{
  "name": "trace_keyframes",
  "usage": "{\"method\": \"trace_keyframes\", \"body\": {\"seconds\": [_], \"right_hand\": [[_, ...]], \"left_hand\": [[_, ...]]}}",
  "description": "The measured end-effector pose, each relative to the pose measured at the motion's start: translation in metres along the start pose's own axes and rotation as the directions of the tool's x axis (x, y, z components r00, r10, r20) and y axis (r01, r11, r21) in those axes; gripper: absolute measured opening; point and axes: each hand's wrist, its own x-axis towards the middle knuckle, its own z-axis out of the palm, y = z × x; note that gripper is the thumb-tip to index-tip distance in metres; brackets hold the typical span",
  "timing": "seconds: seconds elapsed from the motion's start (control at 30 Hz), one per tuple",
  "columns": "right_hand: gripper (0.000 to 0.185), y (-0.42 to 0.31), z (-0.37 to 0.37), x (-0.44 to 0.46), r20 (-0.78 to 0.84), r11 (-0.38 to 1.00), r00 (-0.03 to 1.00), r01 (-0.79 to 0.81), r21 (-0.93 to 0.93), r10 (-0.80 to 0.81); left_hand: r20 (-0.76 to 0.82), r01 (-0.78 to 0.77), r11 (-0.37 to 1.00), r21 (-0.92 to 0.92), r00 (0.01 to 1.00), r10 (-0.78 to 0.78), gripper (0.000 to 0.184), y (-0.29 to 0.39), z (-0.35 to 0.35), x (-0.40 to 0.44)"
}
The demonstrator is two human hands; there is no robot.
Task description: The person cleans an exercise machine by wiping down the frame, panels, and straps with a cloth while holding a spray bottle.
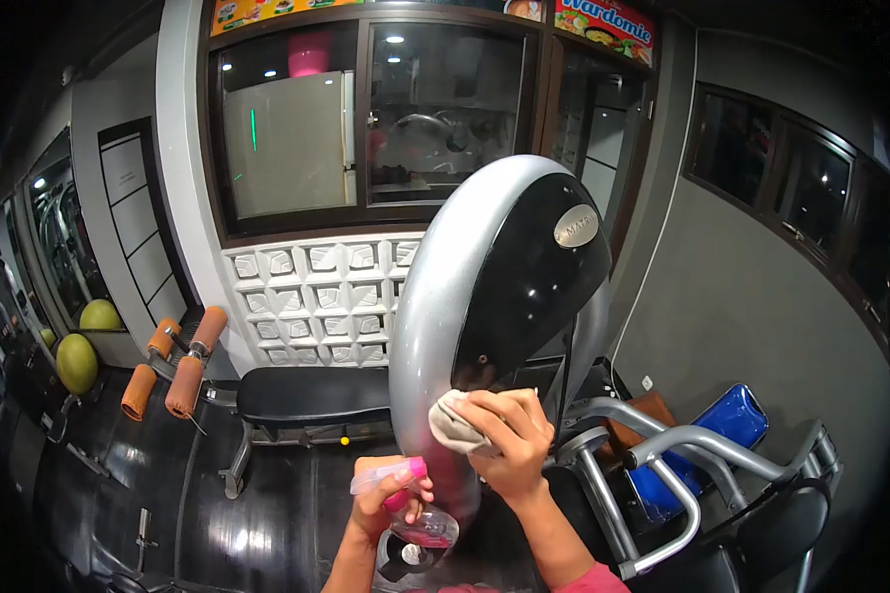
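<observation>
My left hand [394, 499] is wrapped round a spray bottle [433, 531] with a pink and white trigger head and a little pink liquid in its clear body. A folded pale cloth [455, 423] is gripped in my right hand [509, 435], close in front of the silver edge of a tall gym machine housing [427, 296]. Whether the cloth touches the housing I cannot tell. The housing has a glossy black side panel [534, 267] and an oval badge [577, 227].
Behind the housing, to the left, stands a black padded bench [311, 395] with orange foam rollers [196, 361]. Silver machine bars [663, 445] and a blue pad [742, 425] are on the right. A green exercise ball [77, 363] sits far left. White patterned blocks [307, 296] line the wall.
</observation>
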Motion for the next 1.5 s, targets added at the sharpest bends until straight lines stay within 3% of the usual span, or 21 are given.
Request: {"method": "trace_keyframes", "body": {"seconds": [0.1, 0.17, 0.23, 0.3, 0.37, 0.53, 0.6, 0.67, 0.7, 0.77, 0.83, 0.87, 0.93, 0.97, 1.07, 1.17, 1.3, 1.4, 1.5], "right_hand": [[0.051, -0.008, 0.002, -0.007, 0.006, 1.000, 1.000, -0.010, 0.003, 0.010], [0.049, -0.014, -0.005, -0.029, 0.100, 1.000, 0.995, 0.007, 0.005, -0.007], [0.049, -0.026, -0.010, -0.035, 0.229, 0.991, 0.964, 0.137, 0.012, -0.136], [0.044, -0.022, -0.011, -0.026, 0.306, 0.953, 0.920, 0.286, -0.102, -0.243], [0.040, -0.022, -0.013, 0.002, 0.316, 0.921, 0.907, 0.345, -0.179, -0.278], [0.042, -0.018, -0.004, 0.059, 0.207, 0.937, 0.954, 0.263, -0.231, -0.217], [0.042, -0.025, -0.006, 0.055, 0.253, 0.931, 0.945, 0.270, -0.247, -0.207], [0.042, -0.028, -0.010, 0.042, 0.367, 0.927, 0.905, 0.308, -0.214, -0.216], [0.053, -0.035, -0.014, 0.036, 0.428, 0.930, 0.875, 0.324, -0.173, -0.225], [0.052, -0.034, -0.015, 0.019, 0.503, 0.820, 0.772, 0.539, -0.194, -0.389], [0.051, -0.028, -0.019, 0.029, 0.509, 0.821, 0.768, 0.539, -0.187, -0.387], [0.049, -0.025, -0.020, 0.038, 0.512, 0.827, 0.768, 0.533, -0.179, -0.384], [0.044, -0.021, -0.022, 0.063, 0.465, 0.839, 0.819, 0.484, -0.246, -0.336], [0.039, -0.015, -0.022, 0.076, 0.435, 0.847, 0.841, 0.461, -0.264, -0.322], [0.049, -0.008, -0.021, 0.100, 0.331, 0.877, 0.917, 0.338, -0.342, -0.223], [0.052, -0.010, -0.019, 0.086, 0.306, 0.898, 0.924, 0.321, -0.301, -0.228], [0.058, -0.016, -0.031, 0.052, 0.483, 0.903, 0.835, 0.390, -0.183, -0.263], [0.056, -0.003, -0.044, 0.058, 0.470, 0.861, 0.844, 0.423, -0.284, -0.259], [0.053, 0.019, -0.052, 0.082, 0.295, 0.888, 0.945, 0.253, -0.384, -0.142]], "left_hand": [[-0.030, -0.011, 0.998, -0.058, 1.000, 0.009, 0.038, 0.005, -0.009, -0.008], [-0.068, -0.145, 0.989, -0.005, 0.987, 0.144, 0.038, 0.021, -0.005, -0.016], [-0.085, -0.167, 0.986, 0.002, 0.982, 0.166, 0.037, 0.035, -0.004, -0.022], [-0.151, -0.207, 0.972, 0.112, 0.963, 0.223, 0.036, 0.046, -0.005, -0.027], [-0.123, -0.200, 0.968, 0.151, 0.968, 0.219, 0.035, 0.051, -0.008, -0.028], [-0.069, -0.293, 0.928, 0.232, 0.946, 0.316, 0.043, 0.050, -0.011, -0.026], [-0.063, -0.298, 0.929, 0.220, 0.946, 0.318, 0.040, 0.056, -0.010, -0.029], [-0.056, -0.303, 0.930, 0.206, 0.946, 0.321, 0.038, 0.064, -0.007, -0.031], [-0.057, -0.323, 0.914, 0.245, 0.937, 0.346, 0.038, 0.066, -0.005, -0.031], [-0.057, -0.344, 0.897, 0.278, 0.926, 0.373, 0.039, 0.069, -0.009, -0.030], [0.041, -0.374, 0.753, 0.542, 0.906, 0.421, 0.042, 0.072, -0.019, -0.028], [0.045, -0.378, 0.754, 0.537, 0.906, 0.422, 0.042, 0.074, -0.018, -0.027], [0.099, -0.379, 0.599, 0.705, 0.889, 0.446, 0.044, 0.083, -0.014, -0.025], [0.105, -0.386, 0.600, 0.701, 0.888, 0.448, 0.044, 0.083, -0.013, -0.024], [0.082, -0.367, 0.648, 0.668, 0.901, 0.426, 0.043, 0.081, -0.011, -0.019], [0.060, -0.342, 0.675, 0.654, 0.913, 0.404, 0.042, 0.087, -0.002, -0.015], [0.110, -0.353, 0.686, 0.636, 0.922, 0.372, 0.041, 0.098, 0.006, -0.006], [0.119, -0.359, 0.726, 0.586, 0.925, 0.361, 0.042, 0.101, 0.015, 0.004], [0.101, -0.360, 0.764, 0.535, 0.925, 0.366, 0.042, 0.100, 0.029, 0.013]]}}
